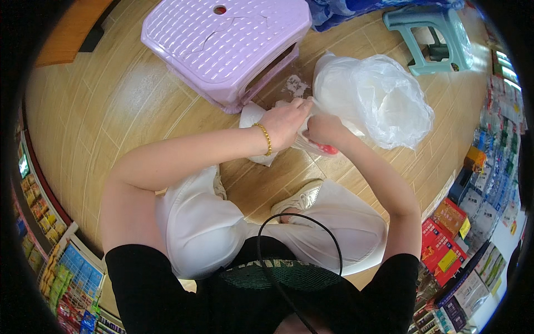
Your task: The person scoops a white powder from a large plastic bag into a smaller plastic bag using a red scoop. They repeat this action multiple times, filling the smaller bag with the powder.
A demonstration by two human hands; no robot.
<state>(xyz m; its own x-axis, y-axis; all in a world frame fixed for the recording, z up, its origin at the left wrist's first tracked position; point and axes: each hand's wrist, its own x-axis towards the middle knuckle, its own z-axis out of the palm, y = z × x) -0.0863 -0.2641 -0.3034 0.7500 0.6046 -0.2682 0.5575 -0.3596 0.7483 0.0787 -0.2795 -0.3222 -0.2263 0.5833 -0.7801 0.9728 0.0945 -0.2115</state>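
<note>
Both hands are low over the tiled floor, close together at a small translucent plastic bag (308, 144) with a red patch on its lower side. My left hand (288, 120), with a gold beaded bracelet at the wrist, pinches the bag's upper edge. Curled into a fist, my right hand (324, 130) grips the same bag just to the right; its fingertips are hidden. Beyond them stands a large white plastic bag (336, 85), its crumpled mouth spread to the right. A white sheet or bag (252, 117), partly covered by my left hand, lies on the floor.
A lilac plastic stool (225, 46) with a cracked top stands just ahead, white powder (296, 85) spilled beside it. Farther right is a teal stool (429, 39). Stacked packaged goods (448, 238) line the right; a wire snack rack (81, 271) is at left.
</note>
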